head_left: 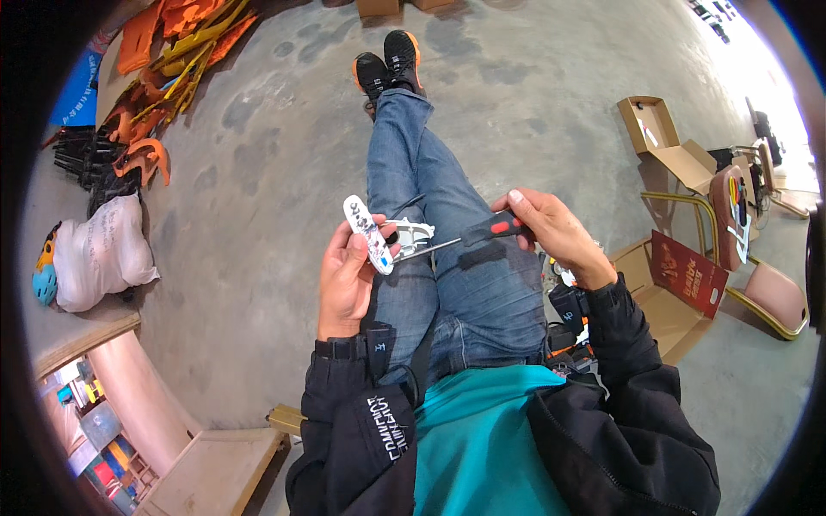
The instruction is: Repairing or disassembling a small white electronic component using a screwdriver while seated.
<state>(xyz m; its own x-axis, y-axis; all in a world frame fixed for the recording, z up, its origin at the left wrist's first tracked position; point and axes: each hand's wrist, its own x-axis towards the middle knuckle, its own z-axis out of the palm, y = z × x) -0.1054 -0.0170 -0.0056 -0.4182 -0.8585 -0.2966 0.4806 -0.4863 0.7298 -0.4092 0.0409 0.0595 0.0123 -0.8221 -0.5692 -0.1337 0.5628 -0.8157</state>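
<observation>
The white oblong piece [367, 234] is up in my left hand [348, 271], clamped between the thumb in front and the fingers behind it. Just right of that pinch sits a white bracket-like part [416, 234]; I can't tell whether the two are joined. My right hand [551, 225] is closed around the butt end of a black-and-red screwdriver [486, 230], whose shaft runs leftward across to the lower end of the oblong piece. The tip is lost against the white, so I can't say whether it is seated or only resting there.

To work this well, I'd tilt the piece until I can see the tip, then bring the shaft into line with whatever it meets; a slanted drive could slip toward the left fingers. Both hands look to be working in the air, so resting the left wrist on the jeans [482, 318] below the grip should steady things. Beneath the right forearm lie loose parts [568, 322], with an open cardboard box [678, 340] farther right, so anything dropped that way might be hard to find.
</observation>
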